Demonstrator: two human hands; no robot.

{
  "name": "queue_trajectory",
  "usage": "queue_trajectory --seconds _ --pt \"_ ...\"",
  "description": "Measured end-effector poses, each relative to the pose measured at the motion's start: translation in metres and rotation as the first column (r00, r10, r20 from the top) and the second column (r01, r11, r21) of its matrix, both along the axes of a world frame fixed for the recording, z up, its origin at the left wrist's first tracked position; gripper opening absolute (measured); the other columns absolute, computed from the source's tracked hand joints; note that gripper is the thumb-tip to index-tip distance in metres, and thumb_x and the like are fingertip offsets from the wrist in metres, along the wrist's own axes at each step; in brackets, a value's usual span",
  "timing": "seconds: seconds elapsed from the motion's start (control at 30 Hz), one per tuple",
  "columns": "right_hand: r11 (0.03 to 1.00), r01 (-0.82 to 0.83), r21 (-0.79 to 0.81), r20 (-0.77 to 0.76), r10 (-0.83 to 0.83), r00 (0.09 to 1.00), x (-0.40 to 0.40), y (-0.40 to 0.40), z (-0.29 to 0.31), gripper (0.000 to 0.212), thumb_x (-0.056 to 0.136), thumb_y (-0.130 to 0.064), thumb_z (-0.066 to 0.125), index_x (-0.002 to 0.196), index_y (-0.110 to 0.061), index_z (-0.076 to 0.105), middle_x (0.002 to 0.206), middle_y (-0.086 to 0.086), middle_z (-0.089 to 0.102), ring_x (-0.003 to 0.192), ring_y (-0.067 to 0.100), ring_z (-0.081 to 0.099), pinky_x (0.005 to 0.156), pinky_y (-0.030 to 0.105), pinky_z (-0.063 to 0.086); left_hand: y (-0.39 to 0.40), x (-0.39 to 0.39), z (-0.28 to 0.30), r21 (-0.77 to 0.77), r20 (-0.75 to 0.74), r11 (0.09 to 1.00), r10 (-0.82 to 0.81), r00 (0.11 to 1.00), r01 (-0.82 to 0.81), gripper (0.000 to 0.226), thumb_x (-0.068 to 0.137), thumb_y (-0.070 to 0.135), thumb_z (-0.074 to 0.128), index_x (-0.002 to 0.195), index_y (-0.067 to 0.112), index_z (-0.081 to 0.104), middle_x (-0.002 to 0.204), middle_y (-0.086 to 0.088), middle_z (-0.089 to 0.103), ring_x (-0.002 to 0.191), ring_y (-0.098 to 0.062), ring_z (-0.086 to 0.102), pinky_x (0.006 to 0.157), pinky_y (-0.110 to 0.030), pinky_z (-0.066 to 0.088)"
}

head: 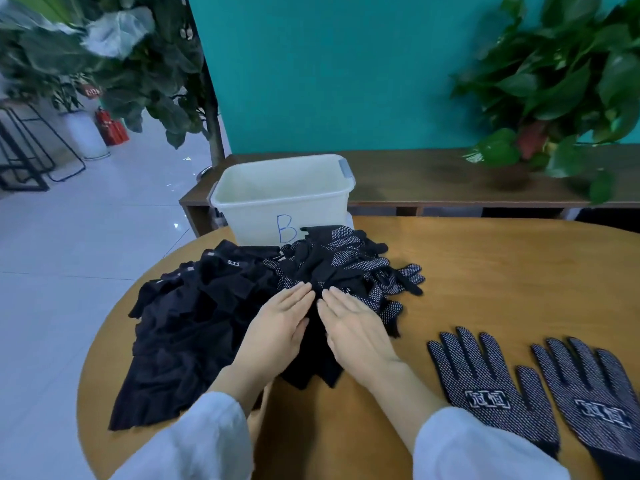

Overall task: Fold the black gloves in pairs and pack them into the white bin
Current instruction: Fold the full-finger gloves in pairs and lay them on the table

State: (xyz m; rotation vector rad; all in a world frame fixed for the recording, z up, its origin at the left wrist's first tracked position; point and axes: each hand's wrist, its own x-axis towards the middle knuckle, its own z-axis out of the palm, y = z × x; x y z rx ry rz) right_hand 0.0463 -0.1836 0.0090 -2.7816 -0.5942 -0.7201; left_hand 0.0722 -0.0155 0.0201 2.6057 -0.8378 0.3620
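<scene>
A heap of black gloves with white grip dots (pixel 349 268) lies in the middle of the round wooden table (pixel 502 278). My left hand (pixel 277 327) and my right hand (pixel 353 329) rest flat, fingers straight, side by side on the near edge of that heap, with black fabric between and under them. Two more dotted black gloves lie flat, palm up, at the right: one (pixel 491 393) and another (pixel 595 407) beside it. The white bin (pixel 280 199), marked with a blue "B", stands behind the heap and looks empty inside.
A pile of plain black garments (pixel 187 320) covers the table's left part and touches the glove heap. A dark wooden shelf (pixel 433 181) with a potted plant (pixel 554 98) runs behind the table. White tiled floor lies to the left.
</scene>
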Motion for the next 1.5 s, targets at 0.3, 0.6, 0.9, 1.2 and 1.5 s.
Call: queue_trajectory --seconds 0.3,0.6,0.9,1.2,1.5 --pt "0.992 0.025 0.121 0.008 -0.026 1.000 0.012 0.005 -0.007 0.039 0.083 -0.020 0.042 0.098 -0.014 0.077 0.109 0.002 0.073 0.108 0.015 0.067 0.093 0.031 0.053 0.006 0.004 -0.010 -0.102 0.037 0.993 -0.048 0.998 0.052 0.058 0.075 -0.010 0.065 0.132 -0.001 0.058 0.141 -0.009 0.053 0.135 -0.013 0.036 0.115 -0.010 0.011" --pt "0.870 -0.105 0.482 -0.249 0.251 0.935 -0.036 0.006 0.027 0.034 0.093 -0.010 0.051 0.123 -0.015 0.068 0.130 -0.001 0.063 0.128 0.006 0.051 0.116 0.024 0.028 0.022 -0.036 0.011 -0.219 0.043 0.976 0.017 0.999 -0.007 0.039 0.080 0.010 0.058 0.116 0.012 0.072 0.127 0.004 0.064 0.127 -0.006 0.051 0.112 -0.012 0.027" --pt "0.627 0.051 0.777 -0.245 0.226 0.943 -0.078 -0.011 0.097 0.023 0.084 -0.025 0.066 0.062 -0.019 0.061 0.050 -0.013 0.051 0.050 0.006 0.044 0.053 0.026 0.039 0.004 -0.102 0.095 -0.671 -0.259 0.718 0.006 0.966 -0.185 0.015 0.083 0.004 0.074 0.094 0.014 0.077 0.084 0.001 0.076 0.080 -0.012 0.071 0.075 -0.025 0.057" --pt "0.503 0.166 0.848 -0.402 0.407 0.820 -0.102 -0.053 0.161 0.026 0.088 -0.014 0.069 0.072 0.004 0.063 0.062 0.005 0.057 0.052 0.011 0.046 0.054 0.019 0.039 -0.018 -0.126 0.157 -0.740 -0.439 0.632 -0.196 0.877 -0.230 0.017 0.087 0.012 0.071 0.101 0.003 0.074 0.094 -0.008 0.076 0.086 -0.023 0.074 0.070 -0.029 0.058" --pt "0.481 0.196 0.855 -0.415 0.405 0.815 -0.132 -0.076 0.167 0.019 0.089 -0.010 0.068 0.071 -0.008 0.066 0.056 -0.005 0.062 0.048 0.005 0.051 0.051 0.015 0.041 -0.043 -0.147 0.163 -0.708 -0.460 0.672 -0.207 0.863 -0.216 0.007 0.084 0.009 0.073 0.084 0.002 0.072 0.081 -0.007 0.076 0.072 -0.017 0.072 0.062 -0.023 0.057"
